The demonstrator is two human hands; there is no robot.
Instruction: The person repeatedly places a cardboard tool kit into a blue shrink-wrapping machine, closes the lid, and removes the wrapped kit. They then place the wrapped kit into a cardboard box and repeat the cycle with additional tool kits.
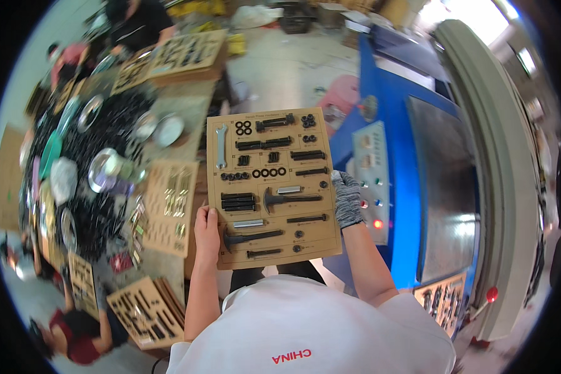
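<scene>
Well, a hardware board in both hands, between a cluttered table and a blue machine.

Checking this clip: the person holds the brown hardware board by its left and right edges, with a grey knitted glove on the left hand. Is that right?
Not quite: the head view shows the grey knitted glove on the right hand; the left hand is bare. The brown hardware board is held by both edges, as stated.
</scene>
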